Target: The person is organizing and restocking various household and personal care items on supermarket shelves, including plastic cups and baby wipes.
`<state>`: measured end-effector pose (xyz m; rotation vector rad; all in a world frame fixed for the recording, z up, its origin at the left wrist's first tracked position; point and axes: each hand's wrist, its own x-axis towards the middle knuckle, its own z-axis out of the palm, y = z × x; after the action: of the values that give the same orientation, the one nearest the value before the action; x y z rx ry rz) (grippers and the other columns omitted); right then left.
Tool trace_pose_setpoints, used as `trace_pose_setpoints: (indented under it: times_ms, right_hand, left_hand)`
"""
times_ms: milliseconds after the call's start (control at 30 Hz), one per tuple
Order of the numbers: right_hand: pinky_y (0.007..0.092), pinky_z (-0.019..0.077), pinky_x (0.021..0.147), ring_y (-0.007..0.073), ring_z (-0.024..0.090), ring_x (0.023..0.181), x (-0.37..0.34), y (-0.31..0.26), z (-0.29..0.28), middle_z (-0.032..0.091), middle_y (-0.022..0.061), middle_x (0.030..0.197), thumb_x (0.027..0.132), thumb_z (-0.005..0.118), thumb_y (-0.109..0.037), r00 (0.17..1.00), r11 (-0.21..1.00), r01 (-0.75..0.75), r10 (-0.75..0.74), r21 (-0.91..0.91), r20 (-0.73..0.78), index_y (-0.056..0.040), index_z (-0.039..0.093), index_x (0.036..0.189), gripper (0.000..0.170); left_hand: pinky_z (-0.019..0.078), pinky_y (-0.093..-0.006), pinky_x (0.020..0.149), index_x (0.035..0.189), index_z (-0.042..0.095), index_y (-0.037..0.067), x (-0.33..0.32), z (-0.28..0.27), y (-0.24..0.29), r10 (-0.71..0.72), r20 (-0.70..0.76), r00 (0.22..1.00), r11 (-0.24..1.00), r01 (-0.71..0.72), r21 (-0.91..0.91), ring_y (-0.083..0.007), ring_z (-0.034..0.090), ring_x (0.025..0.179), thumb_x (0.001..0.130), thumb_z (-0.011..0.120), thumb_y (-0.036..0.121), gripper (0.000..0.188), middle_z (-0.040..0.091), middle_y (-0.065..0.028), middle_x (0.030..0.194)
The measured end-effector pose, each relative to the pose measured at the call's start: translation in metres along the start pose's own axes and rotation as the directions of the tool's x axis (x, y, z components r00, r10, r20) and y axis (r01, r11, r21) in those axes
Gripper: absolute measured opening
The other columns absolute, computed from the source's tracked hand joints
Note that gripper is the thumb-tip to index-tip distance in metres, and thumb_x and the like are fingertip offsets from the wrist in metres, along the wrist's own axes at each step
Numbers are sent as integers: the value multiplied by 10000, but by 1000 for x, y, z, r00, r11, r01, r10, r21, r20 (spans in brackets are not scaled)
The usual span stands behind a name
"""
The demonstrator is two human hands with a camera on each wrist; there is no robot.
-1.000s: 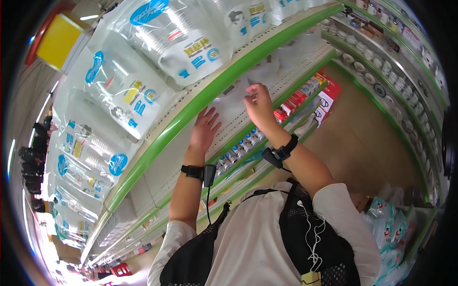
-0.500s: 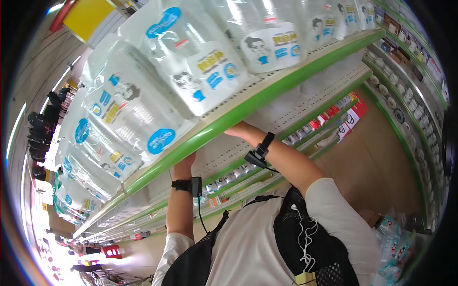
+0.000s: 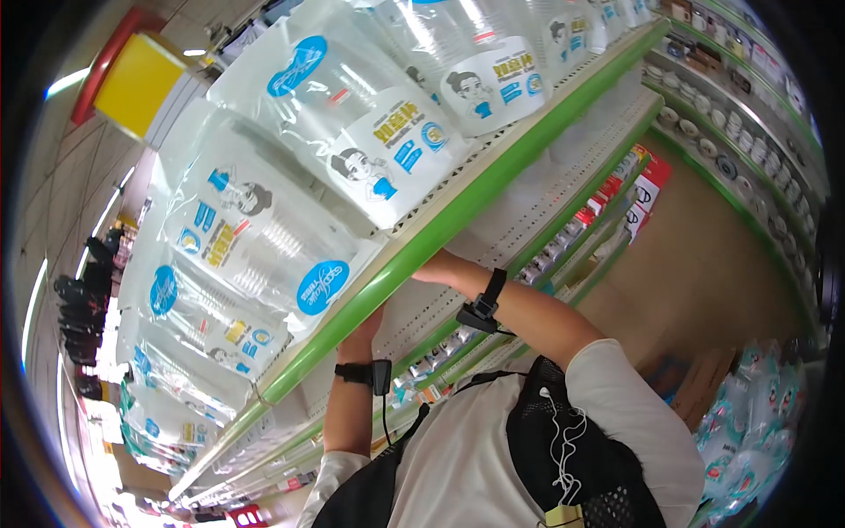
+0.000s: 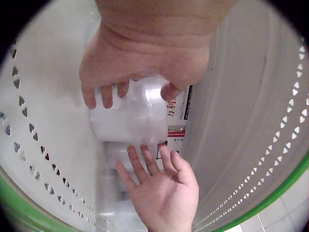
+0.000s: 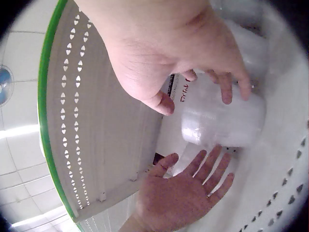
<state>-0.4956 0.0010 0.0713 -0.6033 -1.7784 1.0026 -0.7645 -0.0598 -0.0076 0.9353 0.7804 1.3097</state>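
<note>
Clear-plastic pack (image 4: 128, 116): lying on shelf (image 4: 53, 96), between hands.
Left hand (image 4: 142, 60): fingers lying spread, gripping nothing.
Right hand (image 4: 166, 193): likewise lying spread, holding nothing.
Handling: cupping both sides evenly, probably limiting slips.

The package (image 4: 128, 121) is glossy clear plastic, the shelf (image 4: 58, 106) smooth, probably metal, the shirt (image 3: 462, 449) matt cloth.

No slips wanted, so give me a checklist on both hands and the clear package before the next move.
1. Left hand and right hand at opposite sides of the clear package: ok.
2. Firm grip: not ok, both hands are spread.
3. Contact with the package: cannot tell.
4. Gap to the printed carton: cannot tell.
5. Head view of the fingers: not ok, the upper shelf hides them.
</note>
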Motion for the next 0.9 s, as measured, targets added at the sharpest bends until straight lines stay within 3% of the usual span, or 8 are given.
trace_pose_setpoints:
  times_ms: [167, 233, 333, 400, 467, 667, 833, 900]
  right_hand:
    - [413, 509, 858, 273, 625, 1010, 7, 21, -17, 676, 177, 1132, 994, 589, -241, 996, 994, 62, -68, -95, -59, 0, 641, 1147, 290]
    - [418, 502, 905, 282, 625, 1064, 11, 25, -18, 674, 191, 1171, 997, 583, -244, 1000, 987, -13, 13, 160, 3, -5, 640, 1187, 310]
    - [428, 489, 960, 306, 621, 1123, -2, 5, -26, 674, 200, 1190, 1003, 573, -247, 993, 993, 113, -114, -24, -31, -5, 641, 1209, 326]
    - [462, 474, 997, 378, 596, 1174, -9, 21, -36, 591, 244, 1327, 971, 610, -233, 995, 995, 96, -95, -34, 34, -5, 574, 1309, 410]
    - [487, 482, 1005, 462, 554, 1211, -30, 38, -49, 455, 303, 1437, 931, 648, -221, 994, 984, 105, -103, -141, 17, -17, 423, 1449, 601]
    - [452, 525, 974, 408, 553, 1253, -76, 12, -127, 420, 300, 1381, 893, 679, -182, 935, 937, -335, 344, 101, -87, 4, 286, 1510, 755]
    - [432, 529, 969, 370, 565, 1255, -79, 43, -146, 427, 268, 1383, 898, 686, -161, 917, 948, -308, 317, 73, -241, 51, 303, 1488, 735]
    - [388, 529, 975, 305, 539, 1266, -81, 55, -155, 408, 190, 1421, 925, 681, -71, 919, 942, -307, 330, 134, -217, -21, 293, 1511, 705]
  left_hand:
    - [223, -590, 1199, 1565, 374, 233, 12, -20, -9, -13, 8, 1000, 988, 12, 153, -318, 256, 1527, 1008, 420, 570, 653, 338, -27, 1643]
    - [236, -595, 1193, 1561, 379, 224, 19, -18, -20, 21, 37, 999, 995, -25, 99, -322, 284, 1512, 1010, 425, 561, 647, 351, -39, 1634]
    - [273, -601, 1175, 1538, 402, 195, 15, 13, -22, 45, 35, 998, 996, -48, 78, -343, 346, 1474, 1005, 444, 556, 645, 394, -65, 1593]
    - [298, -602, 1163, 1518, 420, 173, 5, 48, -14, 33, 15, 999, 993, -35, 111, -361, 379, 1450, 997, 459, 560, 650, 423, -79, 1561]
    - [340, -602, 1144, 1469, 456, 143, -12, 84, -11, -156, -131, 979, 987, 149, -61, -394, 420, 1412, 989, 503, 478, 586, 470, -98, 1476]
    - [386, -576, 1129, 1449, 465, 142, 14, 150, -28, -176, -75, 982, 976, 163, -146, -402, 452, 1382, 929, 564, 215, 534, 476, -111, 1438]
    - [389, -514, 1142, 1479, 439, 144, 54, 169, -45, -178, -40, 983, 977, 172, -127, -394, 452, 1384, 922, 585, 215, 580, 452, -118, 1472]
    - [390, -496, 1144, 1486, 432, 142, 60, 169, -50, -177, -31, 984, 977, 171, -129, -390, 452, 1386, 923, 586, 218, 589, 445, -119, 1482]
